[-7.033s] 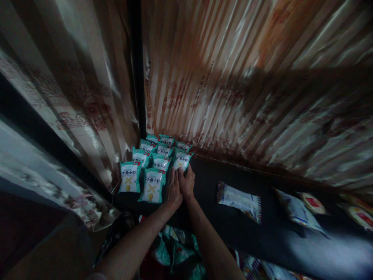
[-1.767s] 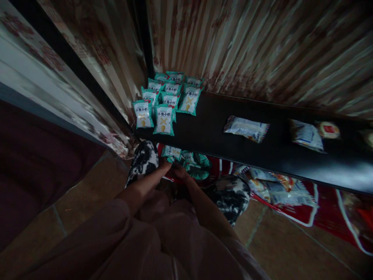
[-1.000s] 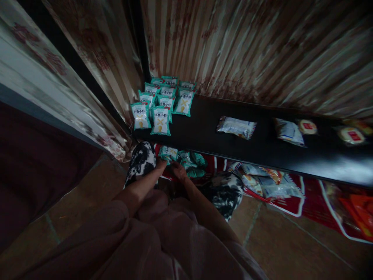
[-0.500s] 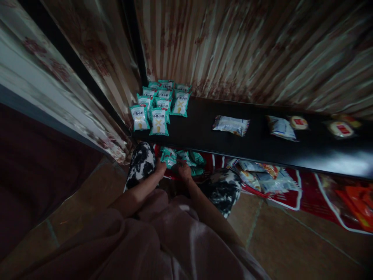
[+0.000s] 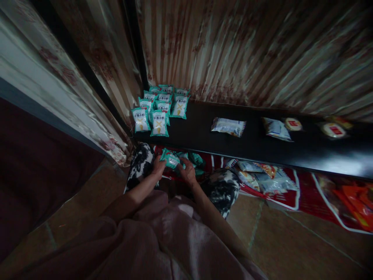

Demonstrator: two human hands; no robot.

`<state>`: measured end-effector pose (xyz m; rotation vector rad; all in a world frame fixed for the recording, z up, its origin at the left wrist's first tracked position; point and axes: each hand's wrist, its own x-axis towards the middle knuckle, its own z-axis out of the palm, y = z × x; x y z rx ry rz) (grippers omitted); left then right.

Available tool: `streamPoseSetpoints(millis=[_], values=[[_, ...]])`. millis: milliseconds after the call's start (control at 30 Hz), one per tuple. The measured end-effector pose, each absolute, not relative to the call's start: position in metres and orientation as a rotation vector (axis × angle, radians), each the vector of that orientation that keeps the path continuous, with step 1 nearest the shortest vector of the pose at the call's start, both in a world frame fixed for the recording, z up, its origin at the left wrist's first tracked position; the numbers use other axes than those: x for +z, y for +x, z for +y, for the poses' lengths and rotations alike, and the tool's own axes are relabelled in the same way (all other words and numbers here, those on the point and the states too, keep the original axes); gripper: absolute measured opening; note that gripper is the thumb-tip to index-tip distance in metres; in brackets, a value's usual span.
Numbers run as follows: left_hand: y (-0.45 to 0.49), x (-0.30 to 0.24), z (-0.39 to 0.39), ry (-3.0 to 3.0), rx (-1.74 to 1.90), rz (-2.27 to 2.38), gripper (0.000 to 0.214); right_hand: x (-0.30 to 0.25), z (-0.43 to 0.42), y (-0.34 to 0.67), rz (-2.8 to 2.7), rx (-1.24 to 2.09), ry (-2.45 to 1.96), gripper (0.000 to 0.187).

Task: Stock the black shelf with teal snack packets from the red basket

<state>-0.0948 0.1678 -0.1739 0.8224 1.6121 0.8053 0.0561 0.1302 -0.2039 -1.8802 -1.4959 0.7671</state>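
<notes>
Between my knees, my left hand (image 5: 159, 166) and my right hand (image 5: 187, 170) hold a teal-and-white snack packet (image 5: 170, 158) by its two ends. It is tilted, just in front of the black shelf's edge. Behind and beside it, more teal packets (image 5: 197, 160) lie in a red bag (image 5: 208, 161) below the shelf. On the shelf's left end, several matching snack packets (image 5: 159, 123) stand in close rows, their printed fronts toward me. My fingertips are partly hidden by the packet and the dim light.
The black shelf (image 5: 195, 134) also bears a white-wrapped packet (image 5: 229, 126), another packet (image 5: 276, 129) and round wrapped snacks (image 5: 333, 130). Under it, red bags hold pale packets (image 5: 271, 182) and orange packets (image 5: 357, 202). A striped curtain (image 5: 233, 50) hangs behind; a dark post (image 5: 136, 42) rises at the left corner.
Both hands have lifted the teal packet slightly from among the others in the bag. It now shows more fully between my fingers. The view has shifted a little.
</notes>
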Motion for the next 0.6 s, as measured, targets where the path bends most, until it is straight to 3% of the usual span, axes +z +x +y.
streamPoseSetpoints(millis=[300, 600], values=[[-0.091, -0.166, 0.171, 0.561, 0.869, 1.526, 0.02, -0.207, 0.104, 0.052, -1.756, 0.497, -1.709, 0.061], [-0.087, -0.157, 0.17, 0.563, 0.857, 1.462, 0.02, -0.205, 0.093, 0.056, -1.725, 0.44, -1.719, 0.057]])
